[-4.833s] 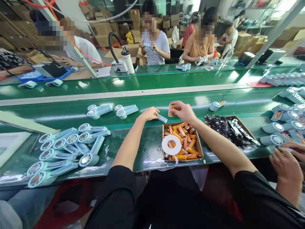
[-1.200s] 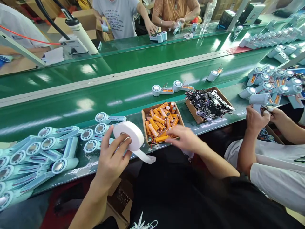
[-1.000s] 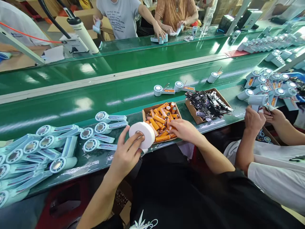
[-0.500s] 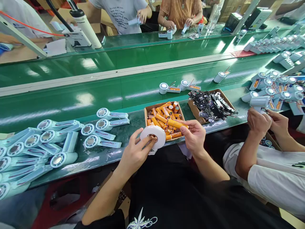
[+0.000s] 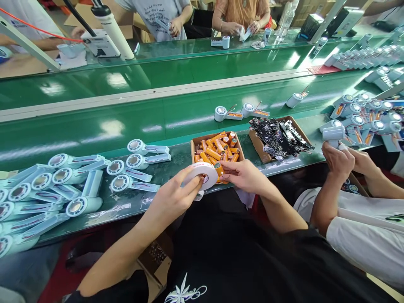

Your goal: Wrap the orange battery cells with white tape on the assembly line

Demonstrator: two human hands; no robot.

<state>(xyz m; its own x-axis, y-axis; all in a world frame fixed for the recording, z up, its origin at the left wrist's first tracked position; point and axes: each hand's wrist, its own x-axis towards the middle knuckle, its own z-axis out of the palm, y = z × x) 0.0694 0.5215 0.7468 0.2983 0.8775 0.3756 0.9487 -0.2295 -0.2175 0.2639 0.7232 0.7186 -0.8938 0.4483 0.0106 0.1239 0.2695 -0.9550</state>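
Tape [image 5: 210, 171] is gripped in the left hand [image 5: 176, 190], a cell [image 5: 219, 169] in the right hand [image 5: 248, 173]; I'd hold the cell steady and square to the tape

A tape roll [image 5: 210, 174] and a battery [image 5: 219, 169] plug the gap between left hand [image 5: 173, 191] and right hand [image 5: 246, 174]. A battery box [image 5: 192, 149] blocks 12 o'clock, a board box [image 5: 260, 150] 2, a neighbour's hands [image 5: 339, 160] 3, fans [image 5: 92, 185] 9. At 11 o'clock a hand could pass over a narrow strip of table [image 5: 180, 154] to the belt [image 5: 176, 108].
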